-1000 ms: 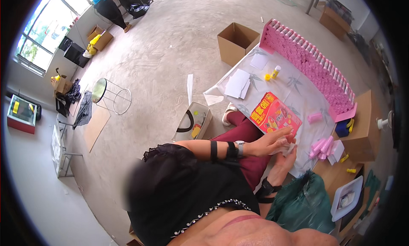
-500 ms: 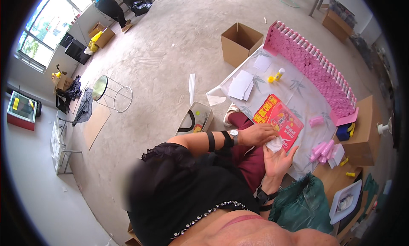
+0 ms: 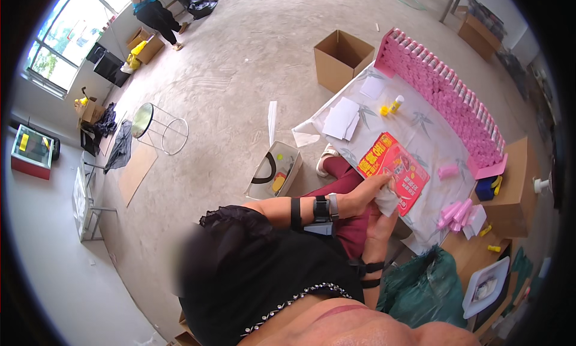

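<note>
Both hands, left hand [image 3: 366, 197] and right hand [image 3: 377, 226], pinch a small white paper [image 3: 387, 201] near the red packet [image 3: 393, 172], so it'd probably tear if tugged.

Your desk [image 3: 432, 145] wears a pale leaf-print cover. On it lie a red printed sheet [image 3: 393, 172], white papers [image 3: 341, 118], a small yellow bottle [image 3: 394, 104], loose pink packs [image 3: 456, 213] and a long pink stacked row [image 3: 447, 97].

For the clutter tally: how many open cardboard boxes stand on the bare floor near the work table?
1: an open cardboard box on the concrete floor at the far corner of the table, beside the pink row. Others by the window may be hidden or too small to judge.
</note>
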### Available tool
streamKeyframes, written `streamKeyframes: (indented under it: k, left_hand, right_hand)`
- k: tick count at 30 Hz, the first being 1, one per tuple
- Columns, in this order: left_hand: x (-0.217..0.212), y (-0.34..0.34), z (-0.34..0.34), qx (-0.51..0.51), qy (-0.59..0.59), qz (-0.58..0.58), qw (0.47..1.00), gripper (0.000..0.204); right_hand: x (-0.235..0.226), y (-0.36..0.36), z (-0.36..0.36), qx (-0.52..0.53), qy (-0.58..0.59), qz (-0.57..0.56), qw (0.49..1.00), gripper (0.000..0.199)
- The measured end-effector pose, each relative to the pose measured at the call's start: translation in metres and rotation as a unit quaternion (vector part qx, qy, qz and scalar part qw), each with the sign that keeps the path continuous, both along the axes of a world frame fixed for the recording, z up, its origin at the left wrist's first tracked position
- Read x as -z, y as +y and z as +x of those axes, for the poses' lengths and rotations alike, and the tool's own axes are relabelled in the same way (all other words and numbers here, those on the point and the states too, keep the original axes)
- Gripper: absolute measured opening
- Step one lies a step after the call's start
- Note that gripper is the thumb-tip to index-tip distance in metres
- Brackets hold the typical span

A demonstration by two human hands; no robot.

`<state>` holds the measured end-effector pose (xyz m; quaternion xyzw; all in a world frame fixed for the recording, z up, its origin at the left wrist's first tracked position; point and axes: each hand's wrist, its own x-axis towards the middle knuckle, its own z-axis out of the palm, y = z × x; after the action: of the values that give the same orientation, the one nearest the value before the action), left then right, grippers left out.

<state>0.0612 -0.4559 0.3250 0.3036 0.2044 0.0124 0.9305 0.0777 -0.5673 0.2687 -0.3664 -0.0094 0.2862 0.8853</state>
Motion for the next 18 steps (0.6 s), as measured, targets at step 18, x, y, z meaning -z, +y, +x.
streamKeyframes:
  k: [18]
  left_hand:
    - [0.003,0.085,0.005,-0.293,0.046,0.378,0.877,0.028]
  right_hand:
    - [-0.037,0.021,0.013,-0.036,-0.522,-0.325,0.788,0.048]
